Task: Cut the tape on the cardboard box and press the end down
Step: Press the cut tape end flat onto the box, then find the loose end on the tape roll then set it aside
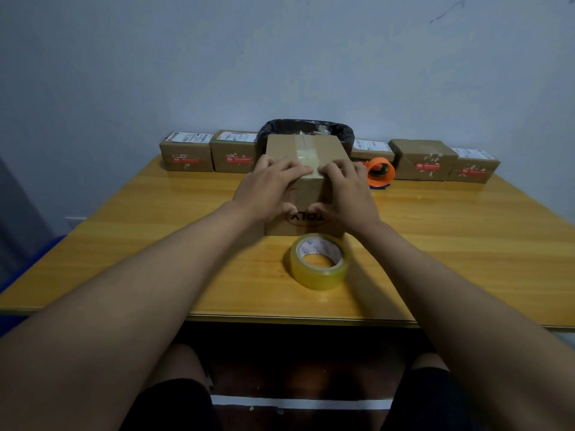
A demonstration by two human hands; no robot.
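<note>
A brown cardboard box (306, 147) stands in the middle of the wooden table, with a strip of clear tape (306, 154) running along its top seam toward me. My left hand (270, 188) lies flat on the box's near top edge, fingers over the tape end, thumb down the front face. My right hand (345, 191) mirrors it on the right side, fingers touching the tape. Both hands press on the box and hold nothing. A roll of clear tape (320, 261) lies on the table just in front of the box.
An orange tape cutter (380, 171) sits right of the box. Several small labelled cartons (186, 152) line the table's far edge against the wall. A black-lined bin (308, 127) stands behind the box. The table's (155, 244) near edge is close to my knees.
</note>
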